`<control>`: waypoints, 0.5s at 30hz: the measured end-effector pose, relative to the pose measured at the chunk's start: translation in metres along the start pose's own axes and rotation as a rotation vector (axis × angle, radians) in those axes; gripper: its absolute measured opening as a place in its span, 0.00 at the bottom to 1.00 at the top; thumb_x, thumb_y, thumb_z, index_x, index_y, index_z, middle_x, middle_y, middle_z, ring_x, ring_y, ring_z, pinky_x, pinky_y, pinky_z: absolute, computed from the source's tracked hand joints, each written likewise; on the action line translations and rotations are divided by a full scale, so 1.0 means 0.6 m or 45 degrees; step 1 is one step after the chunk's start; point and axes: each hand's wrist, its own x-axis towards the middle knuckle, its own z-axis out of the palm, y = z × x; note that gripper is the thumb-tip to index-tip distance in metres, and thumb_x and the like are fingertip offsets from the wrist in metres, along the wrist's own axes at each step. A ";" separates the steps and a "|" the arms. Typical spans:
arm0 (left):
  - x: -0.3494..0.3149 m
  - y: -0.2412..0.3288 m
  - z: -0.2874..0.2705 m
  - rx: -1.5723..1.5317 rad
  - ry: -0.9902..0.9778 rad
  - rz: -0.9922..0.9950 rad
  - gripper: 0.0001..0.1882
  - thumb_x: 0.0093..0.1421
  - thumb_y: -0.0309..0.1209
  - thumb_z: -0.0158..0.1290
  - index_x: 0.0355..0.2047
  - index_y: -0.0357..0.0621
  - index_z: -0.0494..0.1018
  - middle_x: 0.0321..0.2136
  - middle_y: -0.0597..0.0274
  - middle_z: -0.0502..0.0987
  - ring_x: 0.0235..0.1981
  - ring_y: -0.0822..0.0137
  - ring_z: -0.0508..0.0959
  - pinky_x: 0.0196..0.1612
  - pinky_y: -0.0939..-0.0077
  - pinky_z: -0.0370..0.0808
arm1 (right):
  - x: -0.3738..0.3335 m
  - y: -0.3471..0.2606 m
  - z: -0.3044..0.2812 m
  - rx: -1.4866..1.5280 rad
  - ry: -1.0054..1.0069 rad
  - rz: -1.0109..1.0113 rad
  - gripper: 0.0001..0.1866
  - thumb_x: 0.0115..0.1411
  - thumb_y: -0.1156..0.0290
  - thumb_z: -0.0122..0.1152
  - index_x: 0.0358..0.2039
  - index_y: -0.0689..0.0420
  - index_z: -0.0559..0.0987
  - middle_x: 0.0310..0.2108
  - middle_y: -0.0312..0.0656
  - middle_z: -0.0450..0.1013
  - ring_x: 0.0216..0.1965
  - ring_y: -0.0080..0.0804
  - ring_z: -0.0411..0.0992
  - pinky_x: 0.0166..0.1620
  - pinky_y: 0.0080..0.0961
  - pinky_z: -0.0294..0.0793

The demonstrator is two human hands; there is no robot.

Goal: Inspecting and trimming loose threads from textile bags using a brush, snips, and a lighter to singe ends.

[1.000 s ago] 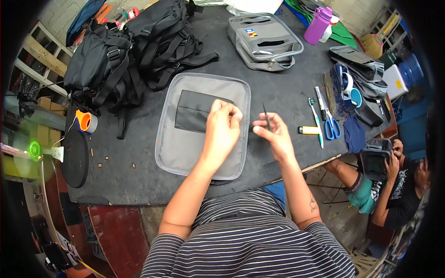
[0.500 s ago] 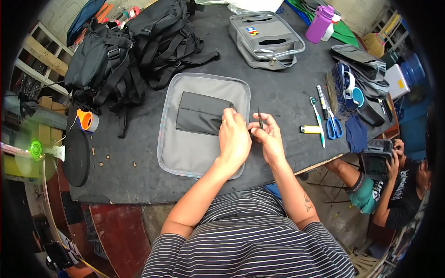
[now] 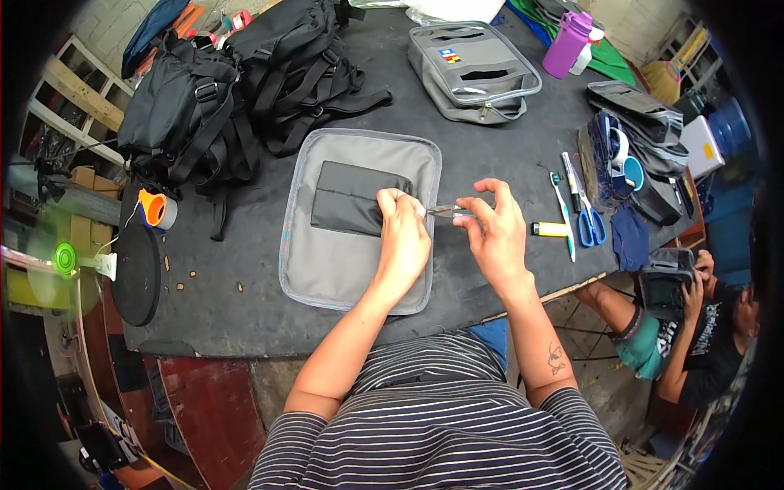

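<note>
A grey padded fabric panel lies flat on the dark table, with a dark rectangular pocket piece on its upper half. My left hand rests on the panel's right side, fingers pinched at the pocket's right edge. My right hand is just beside it, off the panel, gripping a small metal thread snip. The snip's tip points left and meets my left fingertips.
Black backpacks are piled at the back left, and a grey case and purple bottle stand behind. Blue scissors, pens and a yellow marker lie right. An orange tape roll sits left. A person crouches at the right.
My hands have come together: the right hand carried the snip left to the panel's edge, and the left hand slid right along the pocket to meet it.
</note>
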 end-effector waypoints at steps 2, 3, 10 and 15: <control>0.000 -0.003 0.003 0.080 0.008 0.113 0.07 0.50 0.09 0.43 0.32 0.25 0.63 0.37 0.44 0.60 0.33 0.50 0.69 0.41 0.62 0.70 | 0.003 -0.003 0.002 0.003 -0.004 -0.016 0.11 0.44 0.74 0.68 0.31 0.58 0.79 0.43 0.43 0.68 0.39 0.40 0.70 0.41 0.35 0.69; 0.000 -0.004 0.004 0.082 0.011 0.112 0.07 0.50 0.09 0.43 0.32 0.25 0.63 0.37 0.44 0.60 0.33 0.50 0.69 0.41 0.62 0.70 | 0.004 -0.004 0.003 -0.030 0.004 -0.045 0.10 0.44 0.74 0.67 0.30 0.58 0.79 0.43 0.43 0.68 0.39 0.40 0.70 0.41 0.34 0.69; -0.002 0.009 0.001 0.126 0.020 0.101 0.08 0.51 0.10 0.43 0.33 0.28 0.63 0.38 0.44 0.60 0.32 0.49 0.69 0.39 0.60 0.71 | 0.006 -0.004 0.007 -0.133 -0.008 -0.098 0.09 0.44 0.76 0.67 0.29 0.58 0.79 0.44 0.45 0.67 0.39 0.41 0.70 0.40 0.34 0.69; 0.001 0.006 -0.012 -0.211 0.082 -0.098 0.08 0.56 0.12 0.42 0.35 0.35 0.64 0.40 0.46 0.59 0.34 0.53 0.68 0.38 0.66 0.70 | -0.006 0.005 -0.002 -0.074 0.006 0.023 0.09 0.45 0.77 0.67 0.30 0.58 0.79 0.44 0.45 0.67 0.39 0.43 0.70 0.41 0.36 0.70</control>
